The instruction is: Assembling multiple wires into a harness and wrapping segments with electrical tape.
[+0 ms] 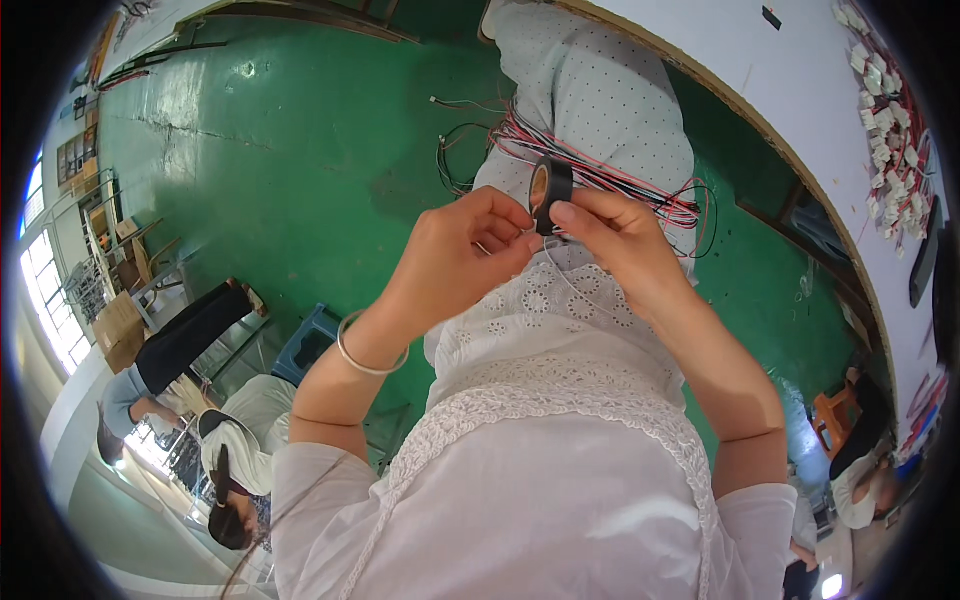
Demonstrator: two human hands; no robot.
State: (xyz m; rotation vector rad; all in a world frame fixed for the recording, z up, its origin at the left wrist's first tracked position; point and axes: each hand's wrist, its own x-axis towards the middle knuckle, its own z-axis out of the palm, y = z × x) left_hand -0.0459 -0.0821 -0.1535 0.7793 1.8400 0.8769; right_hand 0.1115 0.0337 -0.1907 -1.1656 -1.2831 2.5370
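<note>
A roll of black tape (560, 187) stands on edge above my lap, its tan core facing left. My right hand (640, 245) grips it between thumb and fingers. Close to its left side, my left hand (455, 250) is closed in a pinch, fingertips near the tape's lower edge; what they hold is hidden. A thin white wire (567, 283) loops down from between the hands over my white lace top. Across my thighs lies a bundle of red, black and white wires (660, 203), with loose ends (455, 150) trailing off to the left.
A white table (740, 60) curves along the right, with a heap of wires with white connectors (890, 135) on it. Below is a green floor (300, 150). A blue stool (308, 340) stands left; other people (240, 450) sit at the lower left and lower right.
</note>
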